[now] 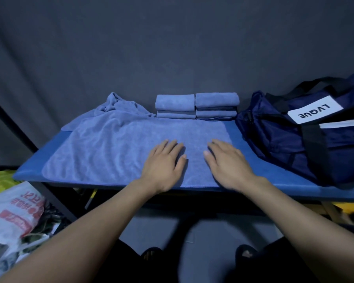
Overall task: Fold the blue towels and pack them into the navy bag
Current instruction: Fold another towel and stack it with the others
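On the blue table (260,170), a blue towel (114,148) lies spread out, its near edge along the table's front edge and its far left part running up into a crumpled heap of towelling (119,103) at the back. The person's left hand (164,162) and right hand (227,162) both rest palm down on the right half of this towel, near each other, fingers straight and slightly spread, gripping nothing. Behind the towel, against the grey backdrop (172,48), stand two stacks of folded towels, the left stack (175,106) touching the right stack (217,105). The navy bag (307,139) sits at the right end of the table, just beside the right stack, with black straps and a white label reading LVQUE; whether its top is open cannot be told from here. A white plastic bag (14,211) with red print lies on the floor at lower left.

The step in hand looks like smoothing the spread towel flat before its first fold; folding is partly done, and nothing seems packed yet. The next move would likely call for pinching one edge or two corners, probably at the rippled left end, and bringing them across evenly so the edges meet. The loose left part may drag or bunch if it is not first pulled clear of the heap
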